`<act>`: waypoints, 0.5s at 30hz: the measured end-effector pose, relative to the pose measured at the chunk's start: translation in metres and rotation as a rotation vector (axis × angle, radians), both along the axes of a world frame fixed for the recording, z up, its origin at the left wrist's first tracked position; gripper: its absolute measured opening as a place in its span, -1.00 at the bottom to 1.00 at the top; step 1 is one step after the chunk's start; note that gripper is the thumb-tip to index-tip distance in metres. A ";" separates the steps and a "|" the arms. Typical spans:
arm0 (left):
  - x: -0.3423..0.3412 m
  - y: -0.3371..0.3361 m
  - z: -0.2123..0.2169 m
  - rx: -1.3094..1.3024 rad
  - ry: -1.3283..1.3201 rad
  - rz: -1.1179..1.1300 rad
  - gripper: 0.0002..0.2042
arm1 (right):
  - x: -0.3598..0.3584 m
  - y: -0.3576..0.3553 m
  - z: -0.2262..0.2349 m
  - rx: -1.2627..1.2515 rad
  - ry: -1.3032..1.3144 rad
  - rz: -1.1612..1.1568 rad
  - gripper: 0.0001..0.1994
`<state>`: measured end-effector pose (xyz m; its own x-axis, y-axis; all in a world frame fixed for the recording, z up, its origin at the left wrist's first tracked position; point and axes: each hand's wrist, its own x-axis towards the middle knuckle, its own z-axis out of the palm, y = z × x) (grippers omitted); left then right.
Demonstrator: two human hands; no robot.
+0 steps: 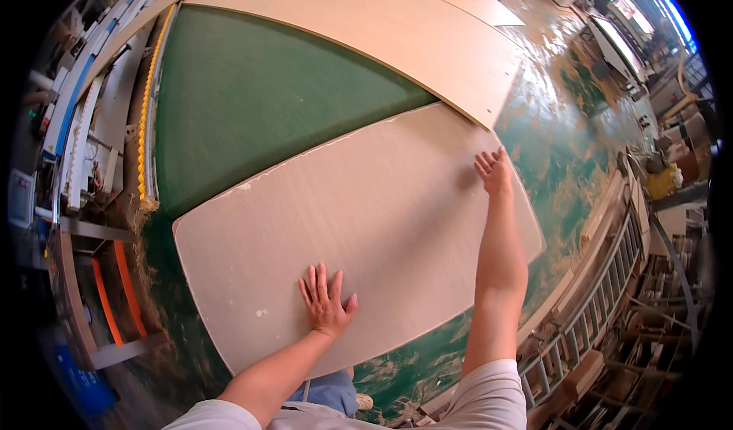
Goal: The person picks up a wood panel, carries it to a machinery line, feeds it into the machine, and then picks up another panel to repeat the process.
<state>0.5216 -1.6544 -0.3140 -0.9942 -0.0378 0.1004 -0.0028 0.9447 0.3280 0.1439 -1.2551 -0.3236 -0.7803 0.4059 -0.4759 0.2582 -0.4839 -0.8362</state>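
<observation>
A large greyish-beige wooden panel with rounded corners and slightly chipped edges lies in front of me. Flat on its near part rests my left hand, fingers spread and holding nothing. My right hand is stretched out over the panel's far right corner, its fingers apart with nothing in them. A shadow falls on the panel beside that hand; whether the fingertips touch the surface I cannot tell. Just beyond the right hand, a pale plywood sheet reaches near the panel's far corner.
A smooth green surface shows between the two boards, with a yellow toothed strip along its left side. Sawdust covers the green floor at right. A metal ladder-like rack stands lower right, and a frame with orange bars lower left.
</observation>
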 end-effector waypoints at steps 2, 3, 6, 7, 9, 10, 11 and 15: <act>0.000 0.001 0.001 0.002 -0.022 -0.005 -0.35 | -0.019 0.021 -0.002 -0.061 0.015 -0.010 -0.16; -0.001 0.001 0.002 0.009 -0.034 -0.011 -0.34 | -0.023 0.035 -0.003 -0.111 0.029 0.027 -0.13; 0.002 -0.004 0.006 0.039 -0.049 0.016 -0.34 | -0.024 0.057 -0.020 -0.057 0.146 0.042 -0.32; -0.001 -0.001 0.009 0.081 -0.038 -0.020 -0.34 | -0.014 0.087 -0.024 0.049 0.065 -0.186 -0.41; 0.005 -0.011 0.012 0.069 -0.065 0.025 -0.34 | 0.014 0.071 -0.040 0.513 0.107 0.036 -0.46; 0.006 -0.007 0.015 0.095 -0.071 0.012 -0.33 | 0.032 0.084 -0.038 0.467 0.084 -0.024 -0.44; 0.005 -0.004 0.013 0.120 -0.045 -0.004 -0.34 | 0.052 0.100 -0.033 0.424 0.065 -0.093 -0.42; 0.012 -0.010 0.013 0.128 -0.024 0.014 -0.37 | 0.187 0.010 -0.052 0.269 0.032 -0.235 -0.58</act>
<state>0.5334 -1.6644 -0.3010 -0.9956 -0.0628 0.0697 -0.0253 0.8949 0.4455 0.3314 -1.2455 -0.3756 -0.6630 0.6837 -0.3047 0.1378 -0.2886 -0.9475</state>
